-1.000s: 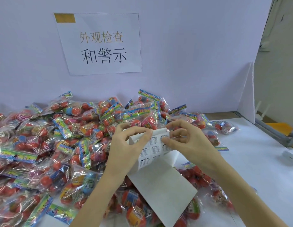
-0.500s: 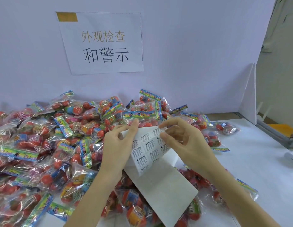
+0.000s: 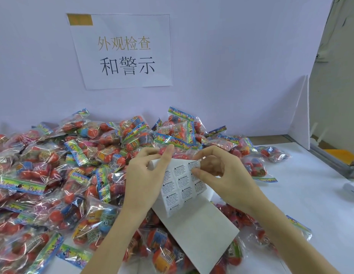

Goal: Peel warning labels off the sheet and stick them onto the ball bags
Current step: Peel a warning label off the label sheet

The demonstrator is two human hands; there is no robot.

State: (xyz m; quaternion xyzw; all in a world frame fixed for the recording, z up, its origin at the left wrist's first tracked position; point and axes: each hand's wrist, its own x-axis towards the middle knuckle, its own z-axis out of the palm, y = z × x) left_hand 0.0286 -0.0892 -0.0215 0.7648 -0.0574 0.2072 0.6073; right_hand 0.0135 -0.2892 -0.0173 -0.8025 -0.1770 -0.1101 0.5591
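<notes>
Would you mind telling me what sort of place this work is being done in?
Probably a factory packing or inspection station: a heap of identical ball bags covers a white table, a printed sign hangs on the partition, and both hands hold a sheet of warning labels.

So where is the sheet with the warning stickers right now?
The label sheet is in the middle of the head view, held up between the left hand and the right hand, just above the pile of ball bags.

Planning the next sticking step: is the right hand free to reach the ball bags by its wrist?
Probably not yet: the right hand pinches the label sheet. Nothing blocks those ball bags otherwise.
</notes>
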